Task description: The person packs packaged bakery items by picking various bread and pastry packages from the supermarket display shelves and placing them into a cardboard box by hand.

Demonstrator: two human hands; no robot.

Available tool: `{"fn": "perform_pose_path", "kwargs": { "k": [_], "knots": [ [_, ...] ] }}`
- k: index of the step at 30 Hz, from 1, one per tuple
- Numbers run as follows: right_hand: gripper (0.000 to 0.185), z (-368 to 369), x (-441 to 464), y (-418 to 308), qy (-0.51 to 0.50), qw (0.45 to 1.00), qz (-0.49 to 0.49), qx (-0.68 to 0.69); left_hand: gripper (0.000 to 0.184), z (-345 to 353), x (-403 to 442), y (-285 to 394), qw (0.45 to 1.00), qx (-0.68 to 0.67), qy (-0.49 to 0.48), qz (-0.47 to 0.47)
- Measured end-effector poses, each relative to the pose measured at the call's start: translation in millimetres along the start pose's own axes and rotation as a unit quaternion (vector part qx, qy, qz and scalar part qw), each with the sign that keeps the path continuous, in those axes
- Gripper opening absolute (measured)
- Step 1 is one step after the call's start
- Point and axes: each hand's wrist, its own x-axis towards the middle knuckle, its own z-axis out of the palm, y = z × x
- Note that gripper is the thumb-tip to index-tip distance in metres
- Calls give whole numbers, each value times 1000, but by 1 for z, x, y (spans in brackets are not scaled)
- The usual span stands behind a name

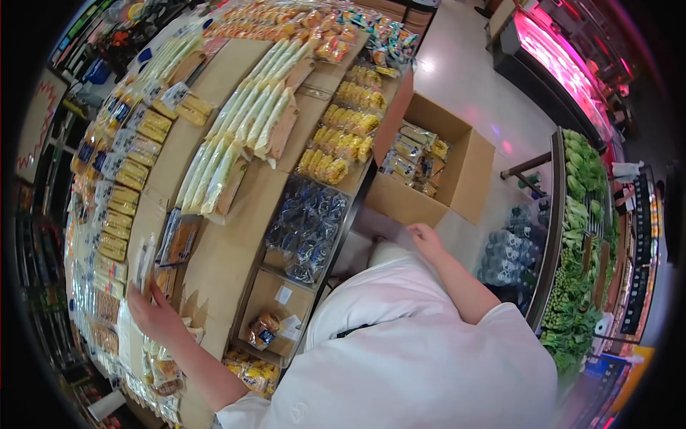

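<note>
My left hand (153, 314) reaches over the shelf display at the left. Its fingers are closed on a packet in clear wrapping (144, 266), which stands tilted upward; it looks like packaged bread. Just beside it lies a brown packaged loaf (180, 238) in dark-edged wrapping. Rows of yellow wrapped breads (123, 202) run along the far side of that hand. My right hand (426, 242) hangs by my thigh near the open cardboard box (468, 168), fingers loosely extended, with nothing visible in them. Inside the box are several wrapped breads (421, 154).
Long pale wrapped breads (268, 107) and yellow twisted ones (350, 121) fill the cardboard-lined shelves. Dark blue packets (307, 225) lie in a tray before me. Bottled water packs (509, 250) stand on the floor beside the vegetable rack (572, 264). A pink-lit display case (554, 57) is behind.
</note>
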Motion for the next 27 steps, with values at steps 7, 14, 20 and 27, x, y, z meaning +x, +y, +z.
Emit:
{"fn": "perform_pose_path", "kwargs": {
  "k": [7,14,20,27],
  "knots": [
    [35,-29,45,-123,-248,934,-89,241,46,19,-45,158,772,-586,-175,-174],
    [69,-65,90,-171,-377,852,-111,346,32,46,-80,342,568,-665,-424,-235],
    [50,-96,153,-116,-333,876,65,343,30,86,-87,385,623,-579,-451,-270],
    [53,-123,251,29,-224,964,76,123,29,103,-87,413,562,-622,-336,-429]
  ]
}}
